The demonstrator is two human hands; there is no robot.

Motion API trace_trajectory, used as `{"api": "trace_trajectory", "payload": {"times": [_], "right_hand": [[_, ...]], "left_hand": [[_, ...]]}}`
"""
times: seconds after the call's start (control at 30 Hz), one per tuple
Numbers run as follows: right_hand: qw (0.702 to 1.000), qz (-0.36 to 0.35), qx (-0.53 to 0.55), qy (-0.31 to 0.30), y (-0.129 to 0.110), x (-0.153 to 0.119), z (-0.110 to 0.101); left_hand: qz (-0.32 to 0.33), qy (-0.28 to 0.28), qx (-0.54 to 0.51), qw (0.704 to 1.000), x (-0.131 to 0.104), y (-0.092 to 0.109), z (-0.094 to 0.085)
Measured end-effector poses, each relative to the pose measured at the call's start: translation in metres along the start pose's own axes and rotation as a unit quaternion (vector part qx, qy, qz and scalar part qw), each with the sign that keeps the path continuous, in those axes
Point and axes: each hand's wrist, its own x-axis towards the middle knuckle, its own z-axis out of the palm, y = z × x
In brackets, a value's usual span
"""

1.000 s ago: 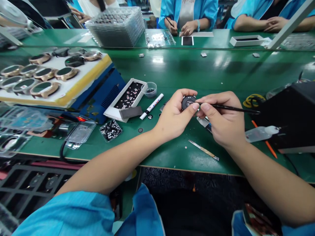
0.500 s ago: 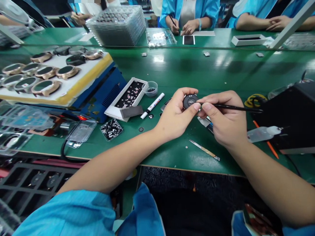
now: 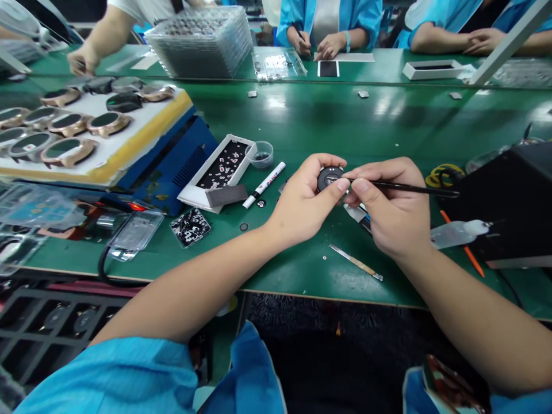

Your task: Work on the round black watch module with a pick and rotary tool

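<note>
My left hand (image 3: 302,198) is closed around the rim of a round black watch case (image 3: 329,177), its back face turned up toward me. My right hand (image 3: 390,207) pinches slim black tweezers (image 3: 409,187) like a pen. Their tip reaches the face of the watch case beside my left thumb; what lies under the tip is too small to make out. Below my hands a thin craft knife-like blade tool (image 3: 356,263) lies on the green table. A strip-like item (image 3: 357,214) is partly hidden behind my right fingers.
Left of my hands are a white tray of small parts (image 3: 202,195), a clear cup (image 3: 261,156), a paint marker (image 3: 264,185) and a box of black pieces (image 3: 191,227). Several watches sit on a blue heated block (image 3: 172,172). A plastic bottle (image 3: 459,233) and black box (image 3: 509,201) stand right.
The view has shifted slightly. My hands keep their hold, with the tweezers still at the watch case. At the upper left, another person's arm now reaches down to the far table.
</note>
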Motion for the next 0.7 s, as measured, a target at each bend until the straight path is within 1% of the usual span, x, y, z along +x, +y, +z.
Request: {"api": "trace_trajectory", "payload": {"times": [0.13, 0.3, 0.47, 0.6, 0.7], "right_hand": [[1.0, 0.004, 0.019, -0.006, -0.0019, 0.0008, 0.0005], [1.0, 0.001, 0.009, -0.009, -0.0007, 0.0021, -0.0001], [1.0, 0.002, 0.006, -0.018, 0.0026, 0.0023, -0.0023], [0.999, -0.004, 0.02, -0.026, 0.0033, 0.0028, -0.0027], [0.999, -0.012, 0.029, -0.026, 0.0037, 0.0026, -0.0017]], "left_hand": [[0.015, 0.012, -0.005, 1.0, -0.0005, 0.001, 0.0002], [-0.014, -0.005, -0.022, 1.0, -0.0007, 0.0034, 0.0005], [0.008, -0.006, -0.005, 1.0, 0.0008, 0.0028, -0.0013], [0.001, -0.016, -0.009, 1.0, 0.0003, 0.0009, -0.0027], [0.012, -0.002, 0.0, 1.0, -0.001, -0.0006, -0.0029]]}}
